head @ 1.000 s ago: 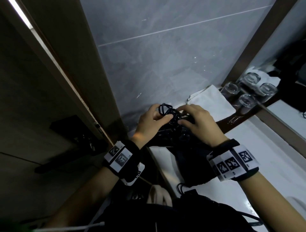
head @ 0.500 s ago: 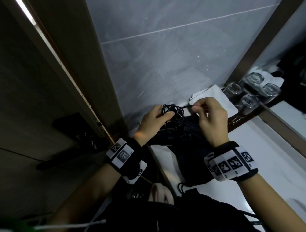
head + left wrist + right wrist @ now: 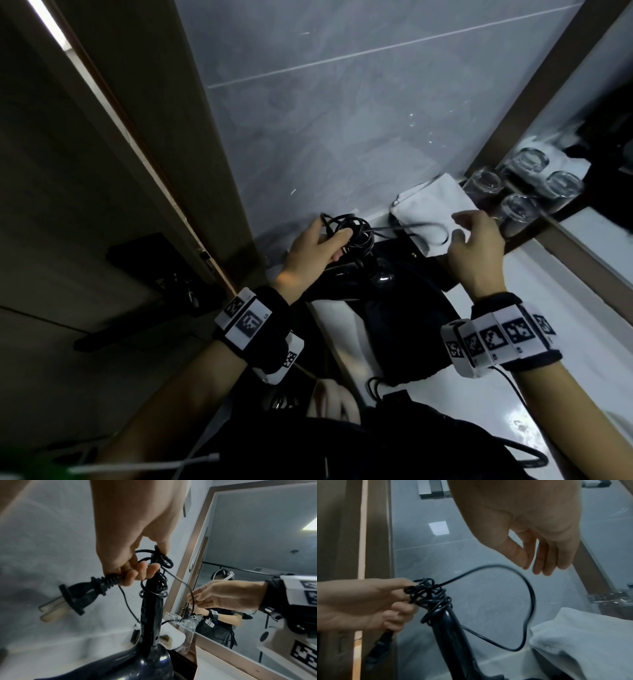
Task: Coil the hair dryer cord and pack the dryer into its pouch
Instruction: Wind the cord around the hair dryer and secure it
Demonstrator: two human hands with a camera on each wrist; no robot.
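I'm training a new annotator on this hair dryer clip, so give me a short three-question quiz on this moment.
1. Which hand grips the wound cord at the dryer handle end?
2. True or false: the plug sits in a wall socket.
3. What lies beside the glasses? A white cloth, B soap bar, C hairbrush.
Key: 1 left hand; 2 false, it hangs free; 3 A.

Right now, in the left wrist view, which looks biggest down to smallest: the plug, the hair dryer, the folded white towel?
1. Hair dryer, largest; its body runs off the bottom edge.
2. Plug, but it sits nearest the camera, which inflates it.
3. Folded white towel, smallest; it is farther off and partly hidden behind the dryer, so its rank is unsure.
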